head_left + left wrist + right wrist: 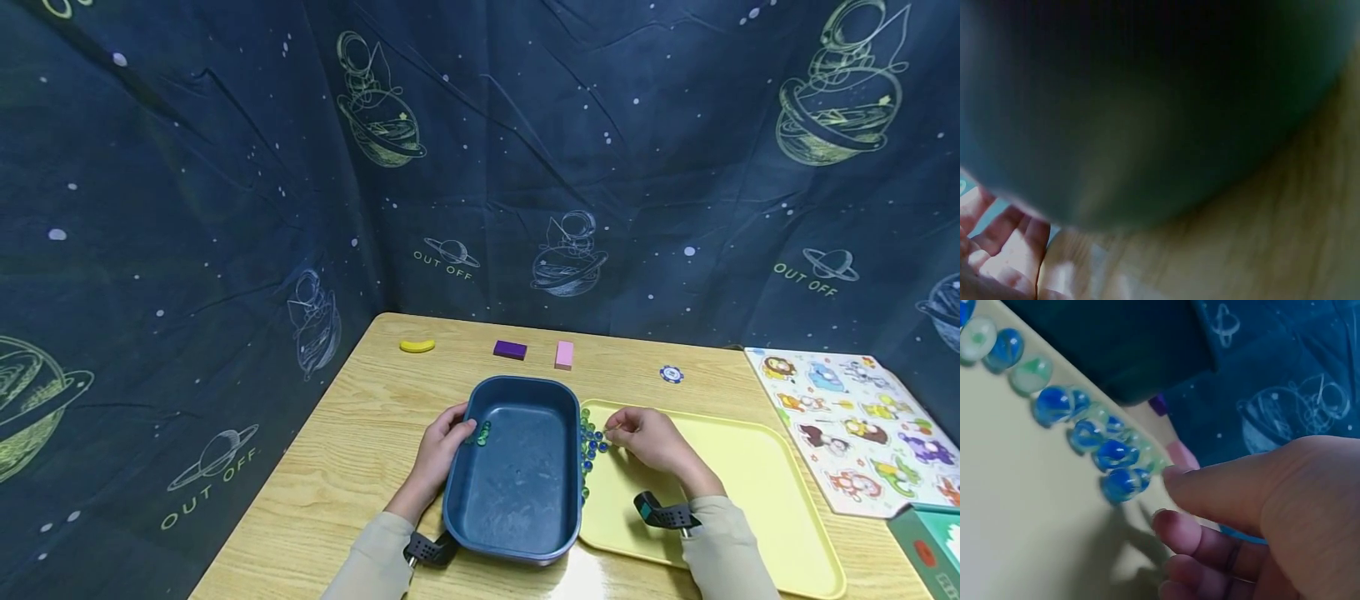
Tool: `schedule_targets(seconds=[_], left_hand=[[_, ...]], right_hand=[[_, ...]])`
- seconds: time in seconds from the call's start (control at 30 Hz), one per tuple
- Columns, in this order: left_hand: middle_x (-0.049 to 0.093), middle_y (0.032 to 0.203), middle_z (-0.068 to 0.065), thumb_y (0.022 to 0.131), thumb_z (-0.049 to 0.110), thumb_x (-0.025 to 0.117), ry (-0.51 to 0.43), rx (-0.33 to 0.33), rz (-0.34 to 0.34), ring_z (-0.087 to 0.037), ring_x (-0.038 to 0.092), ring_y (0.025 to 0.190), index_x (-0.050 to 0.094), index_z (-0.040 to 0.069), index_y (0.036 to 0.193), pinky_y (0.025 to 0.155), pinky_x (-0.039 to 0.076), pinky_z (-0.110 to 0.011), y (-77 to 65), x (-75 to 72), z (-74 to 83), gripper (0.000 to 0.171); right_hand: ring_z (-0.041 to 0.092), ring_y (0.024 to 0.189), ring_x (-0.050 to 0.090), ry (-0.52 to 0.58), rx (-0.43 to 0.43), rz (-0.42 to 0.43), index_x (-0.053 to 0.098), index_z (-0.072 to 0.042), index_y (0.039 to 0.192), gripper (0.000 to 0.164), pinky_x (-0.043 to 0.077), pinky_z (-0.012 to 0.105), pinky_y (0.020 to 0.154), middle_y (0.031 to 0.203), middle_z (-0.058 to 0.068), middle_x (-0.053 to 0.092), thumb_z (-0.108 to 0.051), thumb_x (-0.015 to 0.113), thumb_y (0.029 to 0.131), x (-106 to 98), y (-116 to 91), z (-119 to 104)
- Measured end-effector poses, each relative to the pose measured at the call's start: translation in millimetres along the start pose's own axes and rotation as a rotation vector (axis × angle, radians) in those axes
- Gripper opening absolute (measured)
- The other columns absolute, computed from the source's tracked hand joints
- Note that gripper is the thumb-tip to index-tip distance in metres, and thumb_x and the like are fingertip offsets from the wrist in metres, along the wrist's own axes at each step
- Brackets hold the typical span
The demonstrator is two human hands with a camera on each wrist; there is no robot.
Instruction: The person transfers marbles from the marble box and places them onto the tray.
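Note:
My left hand (pixel 442 450) grips the left wall of a dark blue rectangular bin (pixel 517 517), thumb over the rim and fingers outside. Several green marbles (pixel 483 434) lie in the bin near that thumb. In the left wrist view the bin's blurred side (pixel 1135 156) fills most of the picture. Blue and green marbles (pixel 1116 453) are bunched along the left edge of a yellow tray (pixel 712 492), beside the bin. My right hand (pixel 660 442) is over the tray next to these marbles, thumb and index fingertips a little apart, nothing visible between them.
Along the table's back lie a yellow banana-shaped piece (pixel 417 346), a purple block (pixel 510 350), a pink block (pixel 564 355) and a blue-and-white poker chip (pixel 671 374). An animal picture board (pixel 862 425) and a green box (pixel 926 542) sit at the right.

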State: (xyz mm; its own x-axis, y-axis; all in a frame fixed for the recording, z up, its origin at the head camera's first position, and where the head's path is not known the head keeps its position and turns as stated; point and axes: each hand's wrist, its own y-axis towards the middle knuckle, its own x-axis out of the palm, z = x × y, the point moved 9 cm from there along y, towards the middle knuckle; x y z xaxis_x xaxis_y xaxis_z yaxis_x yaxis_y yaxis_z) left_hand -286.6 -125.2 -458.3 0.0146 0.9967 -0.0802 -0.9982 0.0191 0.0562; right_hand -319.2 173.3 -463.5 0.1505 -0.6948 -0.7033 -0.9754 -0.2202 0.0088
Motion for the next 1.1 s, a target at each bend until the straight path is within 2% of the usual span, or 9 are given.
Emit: schedule_targets(seconds=[0.13,0.37,0.5,0.77,0.97,1.1], left_hand=[[0.053,0.119,-0.022,0.091,0.011,0.052,0.016,-0.001,0.006,-0.015,0.051,0.092,0.05,-0.003,0.125,0.085,0.041,-0.035,-0.6,-0.4,0.5,0.037],[0.054,0.118,-0.021,0.091,0.012,0.052,0.023,-0.003,0.011,-0.015,0.051,0.093,0.051,-0.002,0.124,0.083,0.04,-0.03,0.3,-0.6,-0.8,0.036],[0.054,0.119,-0.02,0.091,0.012,0.052,0.017,-0.001,0.01,-0.015,0.052,0.093,0.051,-0.002,0.124,0.083,0.04,-0.029,1.0,-0.6,-3.1,0.036],[0.056,0.118,-0.017,0.092,0.015,0.052,0.012,0.006,0.013,-0.016,0.052,0.096,0.052,0.0,0.124,0.084,0.04,-0.027,0.1,-0.9,-2.0,0.036],[0.056,0.118,-0.014,0.092,0.017,0.051,0.013,-0.001,0.017,-0.014,0.052,0.098,0.053,0.002,0.124,0.086,0.039,-0.026,-1.6,-0.9,-0.7,0.035],[0.056,0.12,-0.016,0.091,0.014,0.053,0.013,0.038,0.039,-0.019,0.053,0.103,0.054,0.001,0.123,0.087,0.039,-0.024,-0.9,-2.7,1.2,0.035]], right_hand=[[0.014,0.064,0.051,0.022,-0.029,0.032,0.065,-0.009,0.092,0.013,0.041,0.028,0.056,0.074,0.0,0.059,-0.019,0.061,0.085,-9,-1,-13],[0.027,0.069,0.056,0.155,-0.071,0.049,0.064,-0.008,0.096,0.017,0.046,0.029,0.053,0.08,0.009,0.062,-0.022,0.058,0.089,-15,-7,-51],[0.023,0.068,0.055,0.164,-0.122,0.07,0.065,-0.013,0.094,0.011,0.045,0.029,0.054,0.08,0.006,0.063,-0.02,0.059,0.088,-10,-12,-79],[0.014,0.066,0.051,0.171,-0.224,0.077,0.064,-0.022,0.091,0.008,0.044,0.026,0.056,0.079,-0.007,0.06,-0.016,0.061,0.086,18,-21,-122],[0.011,0.066,0.053,0.105,-0.278,0.002,0.063,-0.021,0.094,0.008,0.044,0.023,0.057,0.08,-0.011,0.059,-0.018,0.061,0.086,50,-23,-134],[0.011,0.068,0.055,0.076,-0.288,-0.029,0.063,-0.02,0.097,0.011,0.045,0.023,0.059,0.081,-0.011,0.059,-0.022,0.061,0.086,63,-23,-136]])
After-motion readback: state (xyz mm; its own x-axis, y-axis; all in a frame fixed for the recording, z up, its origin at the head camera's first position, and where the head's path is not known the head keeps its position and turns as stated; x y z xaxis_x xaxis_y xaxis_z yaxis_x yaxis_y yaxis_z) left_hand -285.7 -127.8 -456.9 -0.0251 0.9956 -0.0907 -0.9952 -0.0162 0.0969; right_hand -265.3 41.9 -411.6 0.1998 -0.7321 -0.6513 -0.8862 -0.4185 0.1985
